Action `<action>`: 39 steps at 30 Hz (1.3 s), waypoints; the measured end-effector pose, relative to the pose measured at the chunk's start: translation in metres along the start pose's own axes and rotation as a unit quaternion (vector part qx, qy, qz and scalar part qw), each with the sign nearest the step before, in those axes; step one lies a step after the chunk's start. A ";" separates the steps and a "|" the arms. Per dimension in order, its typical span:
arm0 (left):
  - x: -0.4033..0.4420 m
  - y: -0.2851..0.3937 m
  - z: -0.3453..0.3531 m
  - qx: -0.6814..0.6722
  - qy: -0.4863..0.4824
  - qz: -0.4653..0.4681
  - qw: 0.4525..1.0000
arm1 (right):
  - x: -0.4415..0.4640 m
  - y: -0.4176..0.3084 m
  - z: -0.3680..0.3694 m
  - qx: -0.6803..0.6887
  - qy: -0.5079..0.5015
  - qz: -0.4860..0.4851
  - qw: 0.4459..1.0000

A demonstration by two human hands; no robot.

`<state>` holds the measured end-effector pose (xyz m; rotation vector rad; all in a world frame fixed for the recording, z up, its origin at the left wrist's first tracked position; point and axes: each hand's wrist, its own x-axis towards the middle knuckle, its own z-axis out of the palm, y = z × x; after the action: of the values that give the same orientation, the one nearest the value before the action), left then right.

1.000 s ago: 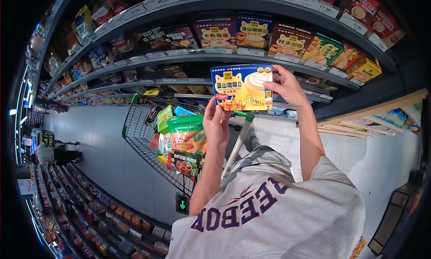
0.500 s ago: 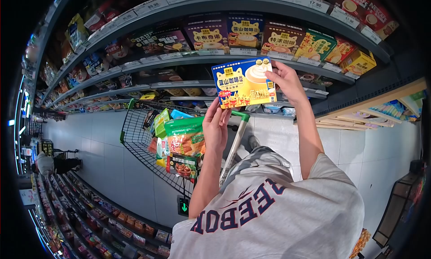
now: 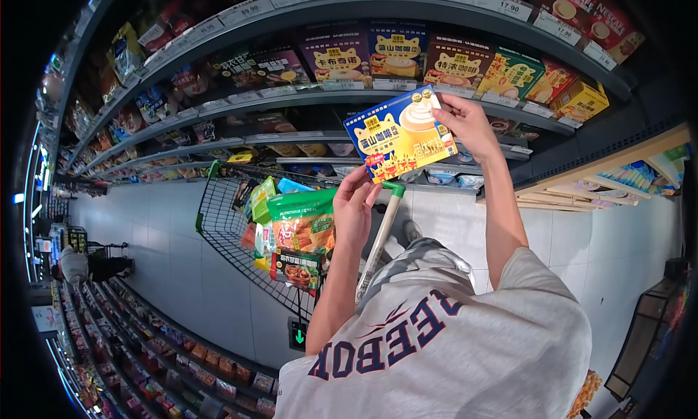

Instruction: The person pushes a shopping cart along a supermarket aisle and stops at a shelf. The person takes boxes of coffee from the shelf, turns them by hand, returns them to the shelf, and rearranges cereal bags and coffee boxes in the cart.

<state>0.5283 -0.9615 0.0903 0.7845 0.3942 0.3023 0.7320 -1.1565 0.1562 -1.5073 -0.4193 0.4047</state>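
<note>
A blue-and-yellow coffee box (image 3: pixel 400 135), printed with a foamy cup and Chinese lettering, is held up in front of me with its face tilted toward me. My right hand (image 3: pixel 465 127) grips its upper right edge, thumb across the front and fingers behind. At the lower left corner, the fingers of my left hand (image 3: pixel 354 208) loosely pinch the box. Just below is a shopping cart (image 3: pixel 222 215) with a green handle. Inside the cart lie a green-and-orange cereal bag (image 3: pixel 302 219), a dark food packet (image 3: pixel 297 266) and other packets.
Ahead, a curved-looking shelf (image 3: pixel 291 95) carries coffee boxes, including a matching blue box (image 3: pixel 397 52) and a purple box (image 3: pixel 336 55). Wooden shelving (image 3: pixel 582 179) stands at right. Low shelves (image 3: pixel 196 353) line the left aisle, where a person (image 3: pixel 76 265) is near another cart.
The coffee box has tilted, its right side rising and its lower left corner dropping slightly. My left hand has shifted a little right and its grip looks looser.
</note>
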 end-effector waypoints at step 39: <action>0.047 0.025 0.017 0.191 -0.064 0.139 0.970 | -0.036 0.054 0.044 0.047 0.034 0.015 0.998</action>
<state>0.5742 -0.9360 0.1087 1.2353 0.2202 0.4421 0.6786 -1.1348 0.1023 -1.4326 -0.3197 0.3916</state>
